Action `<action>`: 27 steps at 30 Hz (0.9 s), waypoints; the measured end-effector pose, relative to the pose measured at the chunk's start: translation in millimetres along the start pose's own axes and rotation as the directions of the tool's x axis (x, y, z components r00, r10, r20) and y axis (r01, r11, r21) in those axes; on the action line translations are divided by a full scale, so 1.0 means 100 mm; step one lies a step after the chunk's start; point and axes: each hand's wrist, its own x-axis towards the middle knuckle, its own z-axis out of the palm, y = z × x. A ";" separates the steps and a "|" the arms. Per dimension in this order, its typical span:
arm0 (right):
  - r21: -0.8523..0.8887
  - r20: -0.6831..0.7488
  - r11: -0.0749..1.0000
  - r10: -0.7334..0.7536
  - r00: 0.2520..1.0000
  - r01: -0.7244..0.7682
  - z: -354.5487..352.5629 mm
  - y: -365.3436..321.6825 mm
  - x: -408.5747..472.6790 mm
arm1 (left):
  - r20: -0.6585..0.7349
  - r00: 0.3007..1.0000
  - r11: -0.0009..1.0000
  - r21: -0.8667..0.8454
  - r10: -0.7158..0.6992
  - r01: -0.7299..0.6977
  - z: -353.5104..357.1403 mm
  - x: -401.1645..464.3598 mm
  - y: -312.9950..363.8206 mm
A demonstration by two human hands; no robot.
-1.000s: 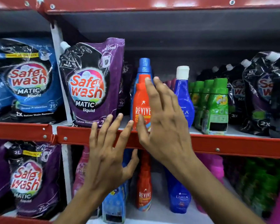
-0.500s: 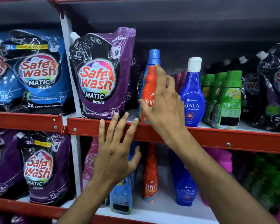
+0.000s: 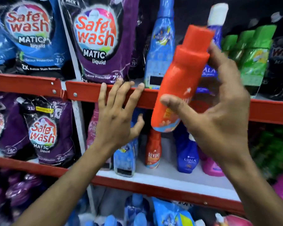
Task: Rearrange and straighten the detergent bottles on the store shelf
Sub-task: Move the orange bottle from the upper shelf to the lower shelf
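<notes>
The right hand (image 3: 219,111) grasps the orange plastic detergent bottle with the orange cap (image 3: 181,75) in the air in front of the red metal shelf edge (image 3: 268,110), thumb on the front and fingers (image 3: 219,57) behind its neck, its long axis tilted with the cap up and to the right. The left hand (image 3: 116,118) holds nothing and rests spread on the same edge, to the left of the bottle. Behind stand one light blue bottle (image 3: 160,51) and one dark blue bottle with white cap (image 3: 216,18); I count one orange bottle held.
</notes>
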 end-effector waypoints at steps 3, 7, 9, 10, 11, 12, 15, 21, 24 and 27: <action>-0.021 0.077 0.999 0.036 0.996 -0.034 -0.01 0.13 -0.43 | 0.005 1.000 1.000 0.010 0.005 -0.005 -0.01 0.00 -0.01; -0.023 0.111 0.980 0.197 0.974 -0.195 0.12 0.38 -0.92 | -0.009 1.000 1.000 -0.012 -0.019 0.019 -0.01 0.00 0.03; -0.056 0.115 0.964 0.266 0.957 -0.262 0.25 0.52 -1.09 | -0.009 0.998 0.998 -0.040 -0.058 0.058 -0.01 0.00 0.06; -0.075 0.129 0.955 0.295 0.947 -0.287 0.31 0.59 -1.17 | -0.006 0.997 0.996 -0.050 -0.074 0.073 -0.01 -0.01 0.08; -0.094 0.148 0.947 0.318 0.936 -0.307 0.38 0.67 -1.24 | -0.002 0.996 0.995 -0.059 -0.084 0.084 -0.02 -0.01 0.10; -0.116 0.170 0.939 0.339 0.925 -0.323 0.45 0.74 -1.31 | 0.001 0.996 0.994 -0.069 -0.091 0.090 -0.02 -0.01 0.12; -0.204 0.228 0.899 0.428 0.875 -0.386 0.64 0.97 -1.49 | 0.010 0.995 0.991 -0.086 -0.100 0.100 -0.04 -0.01 0.13; -0.342 0.279 0.835 0.528 0.802 -0.430 0.91 1.15 -1.64 | 0.040 0.993 0.989 -0.095 -0.109 0.113 -0.08 -0.02 0.15; -0.388 0.267 0.814 0.548 0.793 -0.432 0.97 1.17 -1.60 | 0.045 0.992 0.987 -0.105 -0.120 0.124 -0.08 -0.02 0.16; -0.445 0.265 0.791 0.564 0.783 -0.419 0.97 1.18 -1.57 | 0.042 0.991 0.987 -0.099 -0.125 0.128 -0.07 -0.02 0.16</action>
